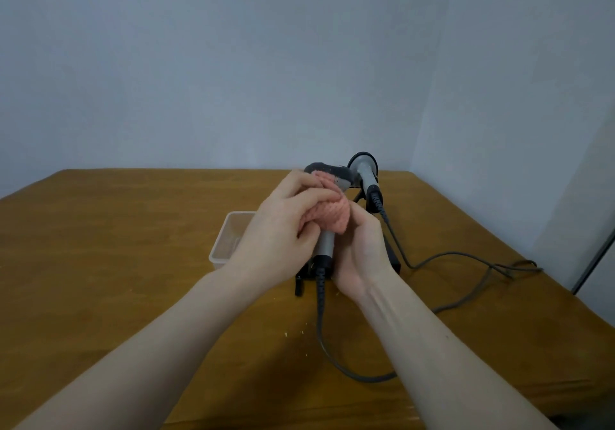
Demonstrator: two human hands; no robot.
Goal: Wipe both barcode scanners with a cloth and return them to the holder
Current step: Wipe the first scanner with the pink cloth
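Head view, nearest first: a grey cable (324, 339) loops across the wooden table (116, 263) and runs up into the handle of the near scanner (324, 246), held up above the table between both hands. Right hand (361, 256) grips that handle from the right side, fingers wrapped behind it. Left hand (283, 226) clutches a bunched pink cloth (332, 216) and presses it against the scanner's upper handle, just under the dark head. Good wiping here, I'd say, means the right hand staying firm while the cloth travels up over the head and window, turning the scanner so every face gets covered, and minding the cable so it doesn't snag. Left of the hands lies a clear plastic tray (221, 246). Farther back, the second scanner (366, 176) sits in the black holder (361, 196), which is mostly hidden.
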